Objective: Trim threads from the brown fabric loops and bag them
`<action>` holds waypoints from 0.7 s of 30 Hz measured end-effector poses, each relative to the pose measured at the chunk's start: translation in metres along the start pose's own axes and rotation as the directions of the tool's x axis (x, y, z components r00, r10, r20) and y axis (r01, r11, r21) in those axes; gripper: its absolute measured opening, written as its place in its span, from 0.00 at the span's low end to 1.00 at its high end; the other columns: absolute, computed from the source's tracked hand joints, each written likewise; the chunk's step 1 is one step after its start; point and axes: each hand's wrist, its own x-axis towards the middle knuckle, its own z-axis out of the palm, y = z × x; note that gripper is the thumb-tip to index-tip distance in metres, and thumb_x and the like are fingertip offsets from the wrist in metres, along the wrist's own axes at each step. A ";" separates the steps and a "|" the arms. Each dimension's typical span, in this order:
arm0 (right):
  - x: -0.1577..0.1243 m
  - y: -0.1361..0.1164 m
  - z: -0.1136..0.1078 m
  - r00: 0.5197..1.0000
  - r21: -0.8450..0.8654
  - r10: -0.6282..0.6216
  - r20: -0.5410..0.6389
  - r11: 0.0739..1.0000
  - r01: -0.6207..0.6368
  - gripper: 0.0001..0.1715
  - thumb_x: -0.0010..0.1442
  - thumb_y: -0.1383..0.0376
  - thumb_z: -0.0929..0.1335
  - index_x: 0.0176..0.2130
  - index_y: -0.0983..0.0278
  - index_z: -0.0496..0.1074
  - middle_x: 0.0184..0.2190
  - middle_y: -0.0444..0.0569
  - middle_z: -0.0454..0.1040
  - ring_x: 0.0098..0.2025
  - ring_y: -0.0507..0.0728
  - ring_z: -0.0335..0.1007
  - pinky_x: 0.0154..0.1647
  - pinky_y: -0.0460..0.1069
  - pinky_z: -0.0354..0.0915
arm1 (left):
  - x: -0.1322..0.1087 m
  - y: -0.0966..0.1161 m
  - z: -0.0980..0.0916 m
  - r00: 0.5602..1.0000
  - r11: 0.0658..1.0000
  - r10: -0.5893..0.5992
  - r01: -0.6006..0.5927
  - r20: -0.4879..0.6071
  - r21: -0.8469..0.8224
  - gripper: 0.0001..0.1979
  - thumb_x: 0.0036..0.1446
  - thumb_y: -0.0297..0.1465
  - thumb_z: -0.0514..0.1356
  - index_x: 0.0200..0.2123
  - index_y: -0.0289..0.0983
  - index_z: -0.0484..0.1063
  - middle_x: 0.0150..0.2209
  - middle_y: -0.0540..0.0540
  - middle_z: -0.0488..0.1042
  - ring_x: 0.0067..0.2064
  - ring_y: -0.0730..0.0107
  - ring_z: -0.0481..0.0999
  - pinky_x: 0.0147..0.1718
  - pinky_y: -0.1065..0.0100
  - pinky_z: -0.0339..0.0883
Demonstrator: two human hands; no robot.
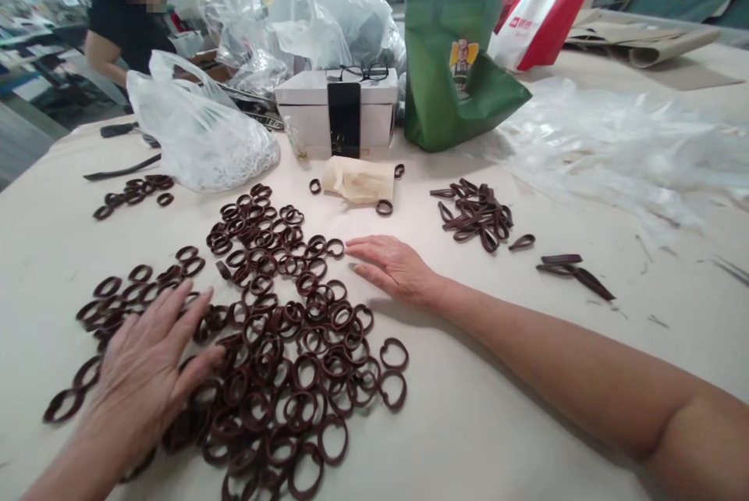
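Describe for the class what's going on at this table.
A person's bare left hand is over a wide heap of dark brown rings on a pale tabletop, fingers spread. The bare right hand is at the heap's right edge, very near one ring; contact is unclear. Past the right forearm lies a separate pile of narrow, dark brown, teardrop-shaped loops.

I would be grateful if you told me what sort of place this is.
Probably a factory or workshop floor: many similar dark brown loops cover part of a broad table, curled tan sheets lie at its far right, and another person is beyond it.
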 end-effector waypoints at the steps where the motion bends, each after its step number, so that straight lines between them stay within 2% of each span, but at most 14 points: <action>1: 0.000 0.001 0.001 1.000 0.007 0.001 -0.004 1.000 -0.001 0.25 0.71 0.52 0.59 0.55 0.64 0.72 0.57 0.55 0.74 0.59 0.60 0.68 0.60 0.58 0.62 | -0.004 0.019 0.001 0.995 0.995 0.095 -0.095 0.004 0.015 0.36 0.60 0.50 0.52 0.70 0.58 0.48 0.71 0.49 0.55 0.69 0.45 0.57 0.66 0.38 0.49; 4: 0.001 0.003 0.002 1.000 0.031 0.002 -0.027 1.000 -0.001 0.26 0.72 0.52 0.58 0.54 0.64 0.72 0.55 0.55 0.74 0.58 0.60 0.69 0.59 0.58 0.63 | -0.014 0.079 0.008 0.924 0.925 0.379 -0.380 0.050 0.017 0.44 0.56 0.54 0.57 0.72 0.53 0.45 0.69 0.45 0.59 0.66 0.44 0.64 0.64 0.41 0.53; 7: 0.001 0.004 0.003 0.998 0.052 -0.007 -0.058 0.999 0.010 0.25 0.72 0.52 0.58 0.53 0.64 0.73 0.54 0.54 0.75 0.56 0.59 0.70 0.59 0.57 0.64 | -0.018 0.128 0.015 0.861 0.863 0.503 -0.505 0.079 0.013 0.47 0.53 0.58 0.58 0.71 0.50 0.48 0.69 0.43 0.60 0.65 0.45 0.64 0.63 0.42 0.54; 10: 0.001 0.004 0.002 0.997 0.069 -0.011 -0.079 0.997 0.016 0.25 0.72 0.53 0.58 0.52 0.64 0.74 0.53 0.55 0.76 0.55 0.59 0.71 0.58 0.56 0.65 | -0.019 0.154 0.013 0.775 0.780 0.624 -0.626 0.102 -0.021 0.46 0.54 0.61 0.55 0.70 0.47 0.53 0.67 0.43 0.64 0.65 0.46 0.65 0.62 0.44 0.56; 12: 0.001 0.004 0.002 0.997 0.081 -0.012 -0.083 0.997 0.019 0.25 0.72 0.53 0.58 0.51 0.65 0.74 0.52 0.55 0.76 0.54 0.59 0.72 0.57 0.56 0.65 | -0.016 0.159 0.010 0.719 0.728 0.685 -0.683 0.120 -0.058 0.46 0.54 0.62 0.53 0.70 0.47 0.54 0.67 0.44 0.64 0.66 0.47 0.64 0.62 0.46 0.57; 13: 0.001 0.004 0.002 0.997 0.085 -0.014 -0.082 0.996 0.021 0.25 0.72 0.52 0.58 0.51 0.65 0.74 0.52 0.55 0.76 0.54 0.59 0.72 0.57 0.56 0.65 | -0.013 0.159 0.010 0.713 0.722 0.691 -0.689 0.119 -0.066 0.46 0.54 0.62 0.53 0.70 0.47 0.53 0.67 0.44 0.63 0.66 0.47 0.63 0.63 0.46 0.56; 14: 0.001 0.004 0.001 0.997 0.086 -0.018 -0.079 0.996 0.025 0.25 0.72 0.52 0.58 0.51 0.65 0.74 0.52 0.55 0.77 0.54 0.59 0.72 0.57 0.56 0.65 | -0.009 0.156 0.010 0.732 0.739 0.672 -0.671 0.112 -0.059 0.46 0.54 0.62 0.54 0.71 0.47 0.51 0.68 0.43 0.62 0.67 0.47 0.62 0.63 0.46 0.55; 17: 0.001 0.006 0.001 0.997 0.073 -0.029 -0.076 0.997 0.035 0.25 0.72 0.52 0.58 0.51 0.64 0.74 0.52 0.54 0.77 0.54 0.59 0.72 0.57 0.55 0.66 | 0.005 0.140 0.016 0.862 0.860 0.506 -0.507 0.032 0.054 0.47 0.58 0.57 0.55 0.73 0.43 0.43 0.69 0.38 0.59 0.67 0.46 0.61 0.65 0.47 0.49; 18: 0.002 0.007 0.001 0.997 0.067 -0.030 -0.077 0.997 0.036 0.25 0.72 0.52 0.58 0.51 0.64 0.74 0.52 0.54 0.77 0.54 0.58 0.72 0.57 0.54 0.66 | 0.008 0.134 0.019 0.891 0.887 0.454 -0.452 0.007 0.097 0.46 0.60 0.55 0.55 0.73 0.42 0.41 0.69 0.37 0.60 0.67 0.47 0.62 0.65 0.47 0.48; 19: 0.002 0.008 0.001 0.996 0.062 -0.031 -0.079 0.997 0.036 0.25 0.72 0.52 0.58 0.50 0.64 0.74 0.51 0.54 0.77 0.54 0.58 0.72 0.57 0.54 0.66 | 0.010 0.129 0.022 0.907 0.900 0.420 -0.416 -0.005 0.130 0.45 0.61 0.53 0.54 0.73 0.41 0.40 0.68 0.37 0.61 0.66 0.49 0.63 0.65 0.49 0.46; 21: 0.003 0.008 0.001 0.996 0.058 -0.032 -0.080 0.998 0.037 0.25 0.72 0.52 0.58 0.50 0.64 0.74 0.51 0.54 0.77 0.54 0.58 0.72 0.56 0.54 0.66 | 0.008 0.119 0.025 0.906 0.894 0.423 -0.419 0.011 0.155 0.43 0.62 0.51 0.54 0.73 0.42 0.40 0.67 0.39 0.64 0.65 0.52 0.65 0.66 0.52 0.45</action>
